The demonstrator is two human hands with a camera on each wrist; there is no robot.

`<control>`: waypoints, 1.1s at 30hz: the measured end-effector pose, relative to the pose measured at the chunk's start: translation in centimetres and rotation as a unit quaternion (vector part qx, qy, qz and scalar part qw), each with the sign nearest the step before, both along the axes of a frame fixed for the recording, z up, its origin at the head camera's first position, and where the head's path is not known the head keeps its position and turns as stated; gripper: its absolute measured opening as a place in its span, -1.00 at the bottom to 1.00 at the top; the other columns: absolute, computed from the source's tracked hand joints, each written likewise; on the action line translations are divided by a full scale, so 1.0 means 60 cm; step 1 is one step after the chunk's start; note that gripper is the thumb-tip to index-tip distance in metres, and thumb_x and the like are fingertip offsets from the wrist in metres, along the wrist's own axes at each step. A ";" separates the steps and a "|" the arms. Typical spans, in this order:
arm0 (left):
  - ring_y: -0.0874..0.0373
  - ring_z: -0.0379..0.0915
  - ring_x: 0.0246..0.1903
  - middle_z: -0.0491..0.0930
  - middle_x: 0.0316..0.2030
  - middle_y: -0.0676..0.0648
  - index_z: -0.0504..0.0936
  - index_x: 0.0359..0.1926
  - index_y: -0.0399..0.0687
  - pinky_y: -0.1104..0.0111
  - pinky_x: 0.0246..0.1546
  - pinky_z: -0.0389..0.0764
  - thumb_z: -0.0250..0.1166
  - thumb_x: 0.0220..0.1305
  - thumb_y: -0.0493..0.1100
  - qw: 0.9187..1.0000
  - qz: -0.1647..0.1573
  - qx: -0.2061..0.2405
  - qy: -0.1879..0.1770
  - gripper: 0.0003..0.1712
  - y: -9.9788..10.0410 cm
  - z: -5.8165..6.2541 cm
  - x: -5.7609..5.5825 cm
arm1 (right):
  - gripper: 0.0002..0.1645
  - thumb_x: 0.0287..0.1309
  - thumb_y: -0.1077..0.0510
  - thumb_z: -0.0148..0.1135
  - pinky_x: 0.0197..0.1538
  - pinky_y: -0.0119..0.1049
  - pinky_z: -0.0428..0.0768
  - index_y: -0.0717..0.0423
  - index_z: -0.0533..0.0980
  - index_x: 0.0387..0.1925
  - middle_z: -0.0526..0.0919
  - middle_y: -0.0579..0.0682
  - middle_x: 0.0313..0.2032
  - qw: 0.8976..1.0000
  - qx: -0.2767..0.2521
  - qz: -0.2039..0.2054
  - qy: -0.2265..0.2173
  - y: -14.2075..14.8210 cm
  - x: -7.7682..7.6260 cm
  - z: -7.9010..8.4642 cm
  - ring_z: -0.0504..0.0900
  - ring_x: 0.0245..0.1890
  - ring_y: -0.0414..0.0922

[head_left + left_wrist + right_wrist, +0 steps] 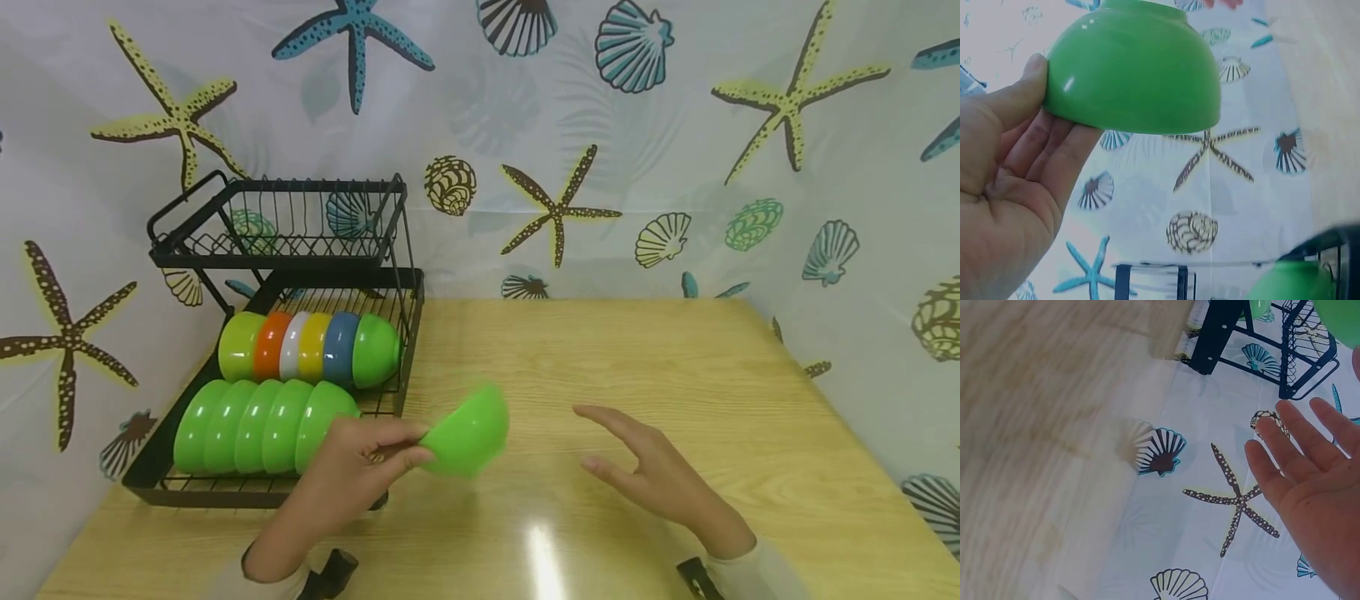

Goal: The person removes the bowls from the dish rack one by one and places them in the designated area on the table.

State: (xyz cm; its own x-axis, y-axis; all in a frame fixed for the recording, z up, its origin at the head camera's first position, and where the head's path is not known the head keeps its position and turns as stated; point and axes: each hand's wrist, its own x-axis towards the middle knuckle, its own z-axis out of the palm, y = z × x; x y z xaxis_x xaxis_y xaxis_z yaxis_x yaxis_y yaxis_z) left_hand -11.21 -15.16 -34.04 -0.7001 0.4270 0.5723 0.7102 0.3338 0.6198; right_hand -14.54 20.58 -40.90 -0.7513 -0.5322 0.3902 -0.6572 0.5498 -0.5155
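Observation:
A green bowl (467, 435) is pinched at its rim between the thumb and fingers of my left hand (367, 462), held above the table just right of the rack. In the left wrist view the bowl (1135, 69) appears with its smooth outer side showing, and the left hand (1016, 162) grips one edge. My right hand (656, 467) hovers to the right, apart from the bowl, fingers extended and nothing in it. The right wrist view shows that hand (1310, 475) with its palm visible and the fingers spread.
A black two-tier dish rack (285, 498) stands at left. Its lower tier carries a front row of several green bowls (258, 427) and a back row of coloured bowls (313, 346). Behind the wooden table (600, 358) hangs a curtain (480, 108) printed with shells and starfish.

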 end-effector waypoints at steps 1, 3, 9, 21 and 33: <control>0.31 0.63 -0.40 0.74 -0.31 -0.10 0.73 -0.23 -0.24 0.56 -0.44 0.63 0.42 0.01 -0.37 1.000 -0.013 -0.002 0.021 -0.78 0.005 -0.001 -0.001 | -0.23 0.12 0.15 0.35 0.13 0.07 0.52 0.01 0.28 0.36 0.43 0.01 0.27 1.000 0.000 0.006 0.007 -0.001 0.001 0.002 0.44 0.23 0.05; 0.26 0.65 -0.37 0.73 -0.30 -0.10 0.72 -0.23 -0.23 0.58 -0.38 0.62 0.43 -0.01 -0.37 0.998 -0.037 -0.007 0.054 -0.76 0.014 -0.004 -0.001 | -0.16 0.05 0.16 0.41 0.14 0.01 0.53 0.00 0.27 0.36 0.43 -0.01 0.27 1.000 0.000 0.016 0.017 -0.003 0.003 0.005 0.44 0.23 0.04; 0.17 0.67 -0.28 0.73 -0.30 -0.04 0.71 -0.23 -0.18 0.55 -0.17 0.62 0.40 0.04 -0.26 0.985 -0.075 -0.053 0.148 -0.79 0.037 -0.011 -0.005 | -0.05 -0.08 0.10 0.49 0.27 -0.31 0.42 0.04 0.27 0.37 0.41 0.00 0.28 0.999 -0.003 0.031 0.028 -0.009 0.013 0.016 0.39 0.28 -0.05; 0.24 0.64 -0.24 0.70 -0.26 -0.02 0.72 -0.19 -0.14 0.61 -0.10 0.56 0.40 0.05 -0.27 0.974 -0.097 -0.114 0.168 -0.76 0.060 -0.018 -0.012 | -0.19 0.04 0.05 0.41 0.34 -0.49 0.26 0.17 0.33 0.31 0.43 0.06 0.26 0.990 -0.049 0.083 0.102 -0.025 0.026 0.034 0.37 0.29 -0.09; 0.30 0.62 -0.27 0.67 -0.30 0.02 0.75 -0.27 -0.12 0.69 -0.11 0.52 0.46 -0.04 -0.25 0.961 -0.101 -0.154 0.208 -0.78 0.077 -0.036 -0.019 | -0.60 0.33 -0.02 0.08 0.25 -0.40 0.43 0.17 0.60 -0.01 0.65 0.05 -0.03 0.957 -0.054 0.105 0.266 -0.046 0.034 0.029 0.56 0.06 0.07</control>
State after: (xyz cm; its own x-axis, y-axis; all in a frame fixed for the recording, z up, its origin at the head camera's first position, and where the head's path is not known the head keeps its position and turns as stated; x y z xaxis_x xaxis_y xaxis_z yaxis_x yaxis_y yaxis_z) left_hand -12.34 -10.56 -36.22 -0.3235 0.7238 0.6095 0.9445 0.2860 0.1617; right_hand -12.48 17.80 -39.18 -0.3116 -0.5848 0.7489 -0.9326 0.3392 -0.1231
